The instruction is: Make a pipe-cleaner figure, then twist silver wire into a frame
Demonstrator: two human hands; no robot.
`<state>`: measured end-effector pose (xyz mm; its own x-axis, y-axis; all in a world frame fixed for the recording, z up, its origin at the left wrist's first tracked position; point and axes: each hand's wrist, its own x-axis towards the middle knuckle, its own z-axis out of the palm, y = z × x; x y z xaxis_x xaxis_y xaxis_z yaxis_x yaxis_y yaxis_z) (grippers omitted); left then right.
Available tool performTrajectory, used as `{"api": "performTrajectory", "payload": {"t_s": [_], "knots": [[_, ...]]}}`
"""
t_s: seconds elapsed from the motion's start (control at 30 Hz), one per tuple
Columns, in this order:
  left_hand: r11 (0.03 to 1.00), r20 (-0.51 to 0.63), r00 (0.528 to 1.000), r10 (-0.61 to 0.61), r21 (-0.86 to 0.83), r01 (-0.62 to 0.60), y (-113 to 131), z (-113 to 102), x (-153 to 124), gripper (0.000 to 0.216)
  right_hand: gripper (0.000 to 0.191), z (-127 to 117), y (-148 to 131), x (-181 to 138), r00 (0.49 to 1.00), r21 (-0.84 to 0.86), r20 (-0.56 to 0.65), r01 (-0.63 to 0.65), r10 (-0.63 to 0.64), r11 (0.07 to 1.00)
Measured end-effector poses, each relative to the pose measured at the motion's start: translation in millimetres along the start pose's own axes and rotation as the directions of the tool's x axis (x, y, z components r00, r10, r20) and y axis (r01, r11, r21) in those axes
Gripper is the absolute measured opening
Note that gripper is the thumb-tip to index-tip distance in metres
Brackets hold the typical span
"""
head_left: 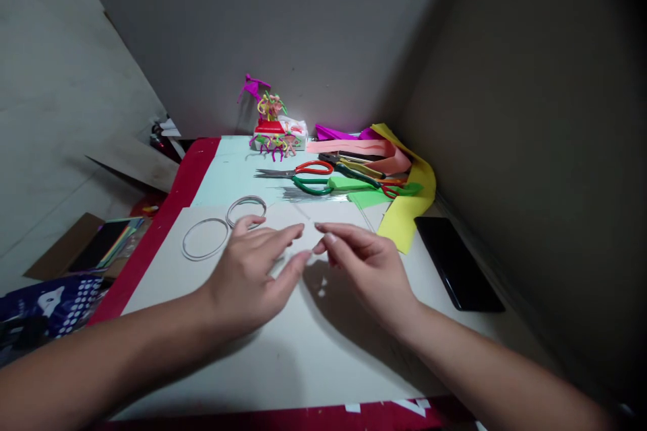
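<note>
One left hand (247, 276) and one right hand (366, 276) are counted. Two wire rings (205, 240) are counted, and two pairs of scissors (313, 174). One black phone (457, 262) and one bundle of thin wire (313, 194) are logged. Paper strips (402, 215) are seen in four colours; exact piece count cannot be told.

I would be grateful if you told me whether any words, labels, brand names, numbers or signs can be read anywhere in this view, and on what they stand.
No text can be read. The blue printed wrapper at the left shows only a pattern and a white shape, the striped packet beside it is too small and blurred to read, and the red-handled scissors show no legible marking.
</note>
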<state>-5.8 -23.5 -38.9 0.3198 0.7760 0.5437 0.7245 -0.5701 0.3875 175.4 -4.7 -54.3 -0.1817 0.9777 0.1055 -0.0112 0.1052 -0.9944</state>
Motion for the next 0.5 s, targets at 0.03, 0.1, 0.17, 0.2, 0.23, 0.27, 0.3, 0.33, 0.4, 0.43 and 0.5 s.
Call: {"api": "performTrajectory", "payload": {"t_s": [0.03,0.1,0.17,0.2,0.23,0.27,0.3,0.33,0.4,0.43,0.5], "knots": [[0.997,0.06,0.997,-0.05,-0.063,0.054,3.1,3.2,-0.1,0.033,0.021,2.7,0.9,-3.9,0.999,-0.051,0.037,0.041,-0.039,0.998],[0.939,0.203,0.953,-0.226,-0.214,0.269,8.6,4.9,1.4,0.034,0.026,7.0,3.2,-10.6,0.982,-0.137,0.131,0.152,-0.134,0.979],[0.821,0.316,0.891,-0.327,-0.372,0.433,12.8,1.3,4.4,0.032,0.033,9.5,5.5,-15.0,0.95,-0.205,0.225,0.263,-0.216,0.943],[0.759,0.356,0.865,-0.353,-0.432,0.488,14.2,-1.4,6.1,0.031,0.036,10.2,6.4,-16.5,0.933,-0.232,0.264,0.308,-0.244,0.923],[0.704,0.383,0.848,-0.366,-0.482,0.522,15.3,-4.2,7.8,0.031,0.039,10.6,7.0,-17.7,0.917,-0.249,0.293,0.347,-0.272,0.904],[0.655,0.407,0.831,-0.38,-0.516,0.552,16.0,-6.6,9.5,0.03,0.042,10.6,7.3,-18.7,0.9,-0.261,0.317,0.387,-0.3,0.885],[0.61,0.427,0.812,-0.398,-0.538,0.581,16.5,-8.7,11.1,0.03,0.044,10.2,7.1,-19.5,0.88,-0.271,0.337,0.431,-0.334,0.861],[0.574,0.441,0.795,-0.417,-0.551,0.607,16.7,-10.2,12.6,0.029,0.045,9.4,6.3,-20.2,0.858,-0.281,0.357,0.476,-0.37,0.833],[0.542,0.446,0.772,-0.453,-0.55,0.635,16.7,-12.2,15.1,0.025,0.043,5.8,2.7,-21.0,0.818,-0.308,0.383,0.551,-0.429,0.776],[0.546,0.445,0.771,-0.456,-0.544,0.637,16.5,-12.8,16.0,0.022,0.039,3.1,-0.3,-20.9,0.806,-0.322,0.382,0.575,-0.452,0.752],[0.572,0.464,0.777,-0.425,-0.527,0.628,15.6,-13.3,16.9,0.02,0.027,-3.7,-7.6,-18.8,0.795,-0.373,0.323,0.605,-0.513,0.703]]}}
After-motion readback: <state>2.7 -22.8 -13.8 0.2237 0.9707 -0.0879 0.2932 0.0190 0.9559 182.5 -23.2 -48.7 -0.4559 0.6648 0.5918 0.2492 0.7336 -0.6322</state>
